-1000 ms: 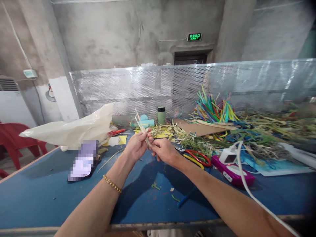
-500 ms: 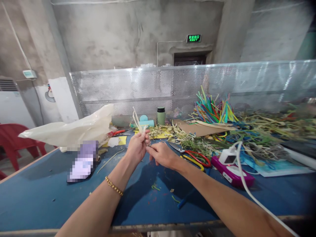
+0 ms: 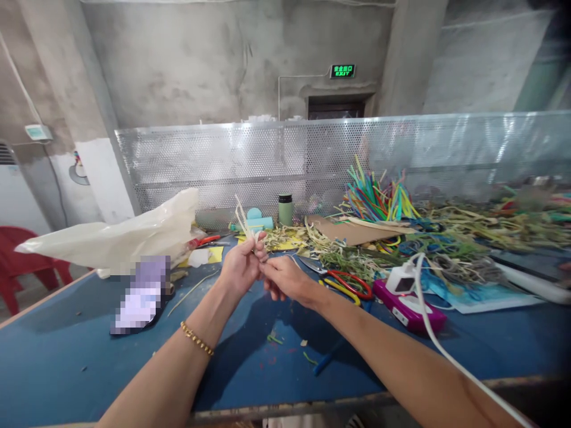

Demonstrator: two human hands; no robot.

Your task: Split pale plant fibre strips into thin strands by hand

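Note:
Pale thin strips point(image 3: 241, 214) stick up from the fingers of my left hand point(image 3: 241, 264), which is closed around their lower part above the blue table point(image 3: 250, 362). My right hand point(image 3: 285, 278) touches the left fingertips from the right, its thumb and index finger pinched together; whatever lies between them is too small to make out. Just right of my right hand lie scissors with red handles point(image 3: 350, 283) and a tool with yellow handles point(image 3: 341, 291).
Left are a pixelated phone-like object point(image 3: 143, 297) and a cream plastic sheet point(image 3: 111, 241). Behind stand a green jar point(image 3: 286, 211) and a perforated metal screen point(image 3: 200, 160). Right lie dried plant strips point(image 3: 482, 229), colourful stems point(image 3: 379, 193) and a magenta box point(image 3: 413, 309) with a white cable.
The whole scene has shifted slightly left in the picture. My hands stay together around the same pale strips, with the right fingers a little closer against the left ones.

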